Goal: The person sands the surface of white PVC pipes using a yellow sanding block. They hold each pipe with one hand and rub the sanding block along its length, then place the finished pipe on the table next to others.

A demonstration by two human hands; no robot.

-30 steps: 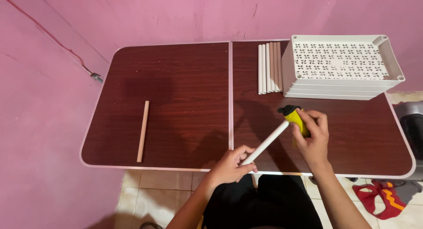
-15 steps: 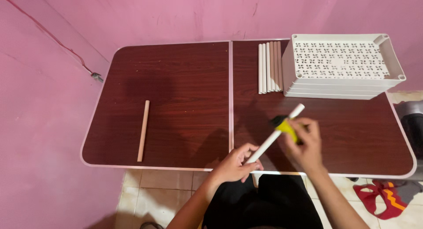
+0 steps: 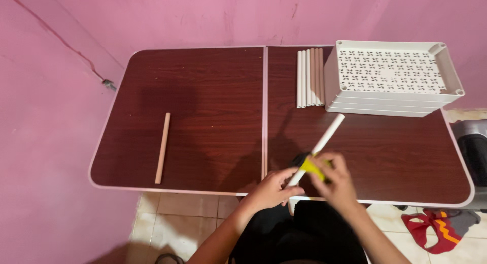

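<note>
Over the near edge of the dark wood table, the left hand grips the lower end of a white rod slanting up toward the stacked white trays, while the right hand presses a yellow tool against it.

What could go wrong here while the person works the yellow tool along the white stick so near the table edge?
The left hand grips only the near end of the white stick, so its raised far end might swing or snap. The right hand works the yellow tool close to the left fingers; a slip could catch them. Both sit at the table edge, so a dropped piece may fall.
</note>
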